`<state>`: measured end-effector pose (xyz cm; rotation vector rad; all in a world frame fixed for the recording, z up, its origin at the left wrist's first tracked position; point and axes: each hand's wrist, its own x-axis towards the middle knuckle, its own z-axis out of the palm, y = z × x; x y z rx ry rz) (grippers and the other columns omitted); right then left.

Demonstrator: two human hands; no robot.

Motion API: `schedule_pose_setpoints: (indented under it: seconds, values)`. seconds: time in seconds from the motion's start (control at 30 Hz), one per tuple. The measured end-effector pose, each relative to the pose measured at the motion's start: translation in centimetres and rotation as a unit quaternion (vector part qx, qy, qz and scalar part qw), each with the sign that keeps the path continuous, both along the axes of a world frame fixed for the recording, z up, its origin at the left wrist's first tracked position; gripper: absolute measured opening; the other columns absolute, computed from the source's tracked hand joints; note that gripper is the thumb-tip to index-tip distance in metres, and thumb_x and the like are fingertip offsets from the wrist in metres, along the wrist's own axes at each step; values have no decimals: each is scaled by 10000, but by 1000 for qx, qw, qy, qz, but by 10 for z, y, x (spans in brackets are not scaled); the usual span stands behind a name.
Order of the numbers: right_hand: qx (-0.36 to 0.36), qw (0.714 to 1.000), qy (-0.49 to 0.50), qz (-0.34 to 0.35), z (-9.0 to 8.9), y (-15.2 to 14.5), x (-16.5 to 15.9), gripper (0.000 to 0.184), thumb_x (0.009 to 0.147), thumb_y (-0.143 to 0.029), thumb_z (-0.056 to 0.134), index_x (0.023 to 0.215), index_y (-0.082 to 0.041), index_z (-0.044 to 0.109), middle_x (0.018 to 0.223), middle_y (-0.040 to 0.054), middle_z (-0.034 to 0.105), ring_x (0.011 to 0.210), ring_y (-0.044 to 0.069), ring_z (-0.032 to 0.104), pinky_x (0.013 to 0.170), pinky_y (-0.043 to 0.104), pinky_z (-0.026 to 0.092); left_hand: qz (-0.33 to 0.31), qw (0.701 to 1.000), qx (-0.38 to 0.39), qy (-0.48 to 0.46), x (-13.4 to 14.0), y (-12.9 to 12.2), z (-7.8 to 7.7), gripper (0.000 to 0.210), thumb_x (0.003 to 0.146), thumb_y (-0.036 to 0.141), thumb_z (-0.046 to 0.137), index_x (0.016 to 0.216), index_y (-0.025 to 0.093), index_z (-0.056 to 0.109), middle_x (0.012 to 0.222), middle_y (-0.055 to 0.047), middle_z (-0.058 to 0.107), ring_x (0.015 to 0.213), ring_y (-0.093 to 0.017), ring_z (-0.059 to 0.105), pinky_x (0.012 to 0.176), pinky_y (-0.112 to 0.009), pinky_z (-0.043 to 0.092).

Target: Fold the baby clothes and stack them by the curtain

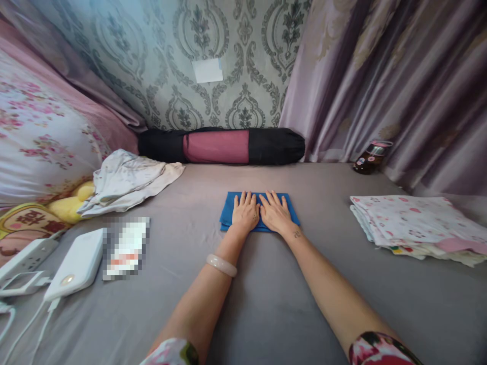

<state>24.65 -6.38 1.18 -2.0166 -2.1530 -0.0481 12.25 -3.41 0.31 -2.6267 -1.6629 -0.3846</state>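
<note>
A folded blue cloth [228, 209] lies flat on the grey bed sheet [262, 299], in the middle of the head view. My left hand [246, 211] rests palm down on its left half, fingers stretched out. On the right half lies my right hand [275, 212], also flat with its fingers spread. The two hands are side by side, their thumbs close together. The cloth's front edge shows more than one layer; what lies under my palms is hidden.
At left are a white power bank [78, 263] with cables, a power strip [32, 258] and a crumpled pale cloth [131, 177]. Folded printed cloths [411, 218] and a dark bottle [369, 158] stand at right. A black and pink roll bag [216, 147] lies along the wall.
</note>
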Motion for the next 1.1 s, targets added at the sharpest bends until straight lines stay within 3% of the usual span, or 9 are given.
schedule_pose_setpoints:
  seconds: [0.2, 0.57, 1.1]
  values:
    - [-15, 1000, -7, 16, 2, 1, 0, 542, 955, -286, 259, 1479, -189, 358, 1576, 39, 235, 1446, 287, 163, 1137, 556, 172, -9, 1000, -8, 7, 0, 1, -1, 539, 976, 342, 206, 1456, 167, 380, 1537, -56, 345, 1440, -315, 213, 1153, -550, 201]
    - [-34, 999, 7, 22, -1, 4, 1, 546, 958, -292, 226, 1467, -164, 376, 1535, 28, 334, 1433, 260, 208, 1153, 542, 136, 5, 1000, -7, 3, 1, 2, -2, 533, 972, 349, 210, 1426, 182, 435, 1513, -59, 390, 1422, -303, 265, 1149, -544, 207]
    - [-16, 988, 33, -151, -4, 3, -4, 618, 948, -382, 289, 1465, -46, 340, 1542, 165, 289, 1426, 307, 209, 1129, 504, 177, 162, 987, -12, -19, -4, -5, 5, 633, 942, 472, 272, 1439, 99, 394, 1508, -186, 360, 1388, -361, 315, 1091, -555, 288]
